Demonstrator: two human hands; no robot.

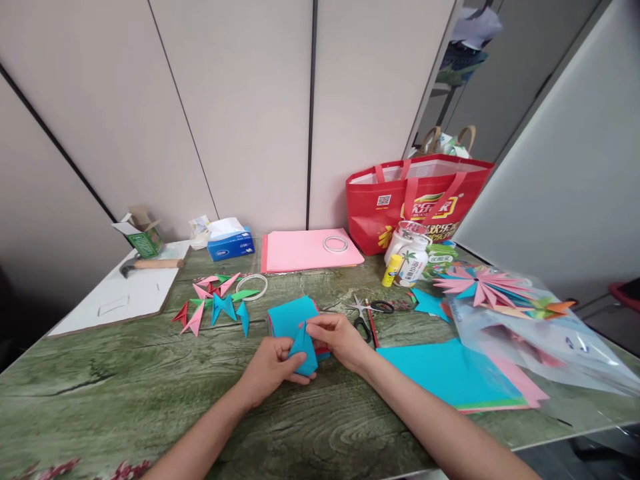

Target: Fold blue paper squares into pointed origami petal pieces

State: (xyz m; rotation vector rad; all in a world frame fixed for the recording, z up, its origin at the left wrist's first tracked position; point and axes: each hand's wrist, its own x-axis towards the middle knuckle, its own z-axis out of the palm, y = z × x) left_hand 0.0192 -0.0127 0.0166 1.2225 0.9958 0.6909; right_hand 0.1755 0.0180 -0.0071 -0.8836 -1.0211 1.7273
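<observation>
A small blue folded paper (303,355), narrowing to a point at its top, is held between both hands above the table. My left hand (274,367) grips its lower left side, thumb across the front. The fingertips of my right hand (334,338) pinch it near the upper tip. Just behind lies a stack of square paper (291,315), blue on top with red and pink edges showing. Folded paper pieces (223,308) in blue, pink, red and green lie to the left, beside a roll of tape (257,287).
Scissors (369,308) and a red pencil (373,323) lie right of the stack. Blue sheets (450,370) and a plastic bag (535,333) cover the right side. Behind are pink paper (305,250), a glue stick (393,270), a red bag (370,210), a tissue box (231,245) and a hammer (155,264).
</observation>
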